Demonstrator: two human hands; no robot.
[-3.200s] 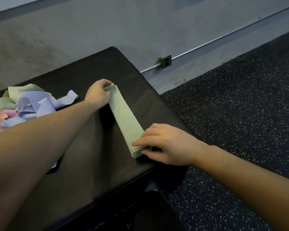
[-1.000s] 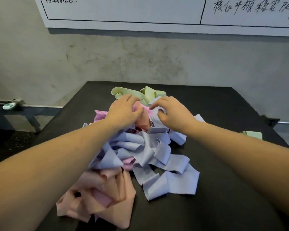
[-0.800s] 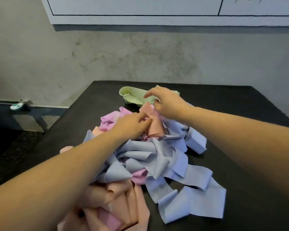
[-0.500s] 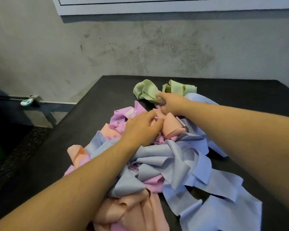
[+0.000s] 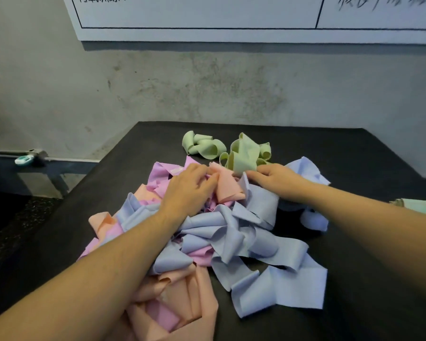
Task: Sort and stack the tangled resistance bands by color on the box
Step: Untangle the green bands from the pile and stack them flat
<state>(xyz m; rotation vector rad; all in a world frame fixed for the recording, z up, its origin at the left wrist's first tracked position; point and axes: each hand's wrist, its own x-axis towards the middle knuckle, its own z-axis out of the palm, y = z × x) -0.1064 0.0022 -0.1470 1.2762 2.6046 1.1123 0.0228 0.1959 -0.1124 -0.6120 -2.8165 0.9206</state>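
A tangled heap of resistance bands lies on the black box. Blue bands fill its middle and right, peach bands the near left, pink bands the far left. Curled green bands lie at the far edge of the heap. My left hand rests on the heap with fingers curled onto a peach band. My right hand pinches the lower end of a green band. A folded green band lies at the box's right edge.
A grey concrete wall rises right behind the box, with a white board mounted on it. A rail with a teal clip runs along the wall at the left. Dark speckled floor lies left of the box.
From the folded green band at the box's right end, I turned to the heap. Both hands reached in; the right hand took hold of a green band and drew it up.
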